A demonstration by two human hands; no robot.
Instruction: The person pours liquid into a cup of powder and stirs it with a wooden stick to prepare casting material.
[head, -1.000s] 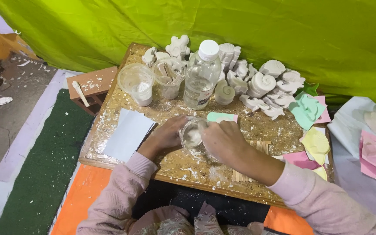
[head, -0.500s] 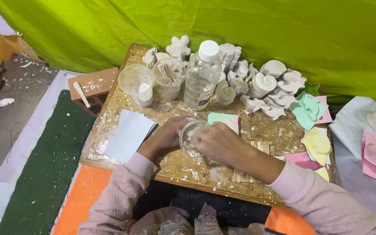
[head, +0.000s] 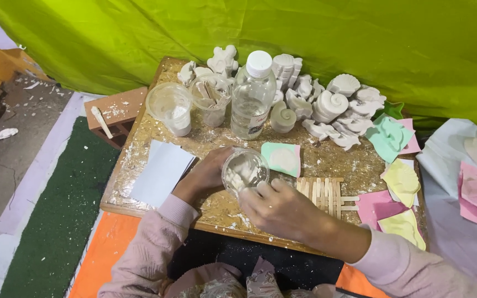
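Note:
A small clear plastic cup [head: 245, 170] with white residue inside sits tilted on the low wooden board [head: 139, 160]. My left hand [head: 204, 175] grips the cup's left side. My right hand [head: 280, 208] rests at its lower right rim, fingers touching the rim; what the fingers hold is hidden. Just right of the cup lies a green mould [head: 282, 158] with a white cast in it. Behind the cup stands a clear water bottle [head: 253, 98] with a white cap.
Two clear cups [head: 170, 107] with white powder and sticks stand at the back left. Several white plaster shell casts [head: 332, 105] crowd the back. Wooden sticks [head: 321, 193], a white sheet [head: 161, 172], pink, yellow and green moulds [head: 401, 182] and a brick [head: 118, 113] surround the board.
My right hand has slid from over the cup toward its lower right rim, uncovering the cup's opening. The left hand keeps its grip on the cup.

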